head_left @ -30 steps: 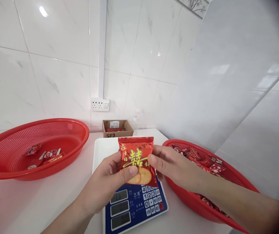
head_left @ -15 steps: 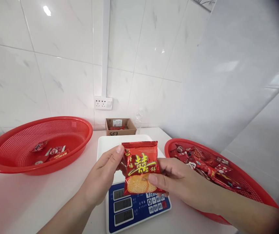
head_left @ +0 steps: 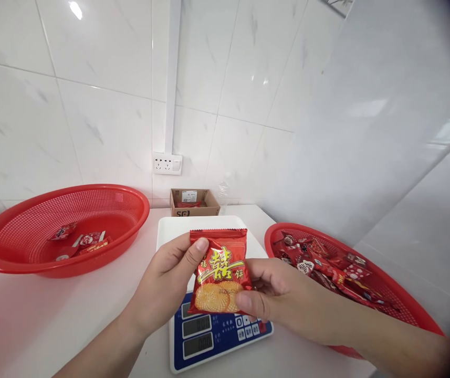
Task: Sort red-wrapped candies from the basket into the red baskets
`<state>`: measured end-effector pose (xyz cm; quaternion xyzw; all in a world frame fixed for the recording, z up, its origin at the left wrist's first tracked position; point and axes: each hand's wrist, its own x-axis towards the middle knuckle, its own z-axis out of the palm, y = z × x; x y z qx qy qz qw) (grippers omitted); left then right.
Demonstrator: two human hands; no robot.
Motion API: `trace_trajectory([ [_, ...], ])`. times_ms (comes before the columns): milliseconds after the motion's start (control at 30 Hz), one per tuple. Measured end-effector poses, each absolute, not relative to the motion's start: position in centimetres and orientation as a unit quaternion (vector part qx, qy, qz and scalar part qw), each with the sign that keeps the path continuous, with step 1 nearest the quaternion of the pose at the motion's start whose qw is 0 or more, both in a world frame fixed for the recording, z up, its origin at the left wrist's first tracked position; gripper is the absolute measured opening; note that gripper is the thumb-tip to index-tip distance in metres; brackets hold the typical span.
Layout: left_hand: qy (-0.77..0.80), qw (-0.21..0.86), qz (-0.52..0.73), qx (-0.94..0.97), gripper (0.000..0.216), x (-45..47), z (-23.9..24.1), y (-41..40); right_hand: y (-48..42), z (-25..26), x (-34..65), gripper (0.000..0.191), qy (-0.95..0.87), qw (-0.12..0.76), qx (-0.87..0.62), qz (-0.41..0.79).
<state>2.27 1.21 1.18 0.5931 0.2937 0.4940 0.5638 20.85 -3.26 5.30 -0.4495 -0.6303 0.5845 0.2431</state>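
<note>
A red biscuit packet [head_left: 220,268] with yellow characters and pictured round biscuits is held upright between both hands. My left hand [head_left: 169,278] pinches its left side, thumb on the front. My right hand [head_left: 275,291] grips the lower right edge, also with the thumb in front and the fingers behind. Beneath the packet stands a digital scale [head_left: 197,362] with a white pan and a blue panel of displays and keys. The packet and hands hide part of the pan and some of the panel.
On the left sits a red plastic basket [head_left: 23,220] holding a few packets. At the right, another red basket [head_left: 414,315] contains many wrapped snacks. A small cardboard box [head_left: 195,211] stands behind the scale, near a wall socket [head_left: 167,164]. The white table [head_left: 130,299] meets a tiled wall.
The packet has shifted slightly left and tilted a little. My left thumb has slid further over its front, while both hands keep their hold.
</note>
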Motion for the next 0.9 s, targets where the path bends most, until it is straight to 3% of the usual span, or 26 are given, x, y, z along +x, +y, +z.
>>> trace_trajectory([
  [200,0.279,0.562,0.49,0.605,0.038,2.15,1.08,1.34,-3.66,5.34,20.75,0.035,-0.597,0.267,-0.497,0.57],
  [333,0.231,0.61,0.424,0.629,0.045,2.03,1.19,1.29,-3.75,5.41,20.78,0.024,-0.607,0.294,-0.485,0.558],
  [467,0.199,0.663,0.381,0.613,0.037,2.16,1.12,1.26,-3.7,5.55,20.72,0.031,-0.616,0.283,-0.492,0.546],
  [667,0.2,0.668,0.404,0.592,0.034,2.27,1.01,1.15,-3.57,5.7,20.71,0.037,-0.609,0.27,-0.506,0.548],
  [900,0.223,0.631,0.454,0.589,0.055,2.44,1.06,0.79,-3.81,5.56,20.96,0.028,-0.609,0.282,-0.494,0.552],
])
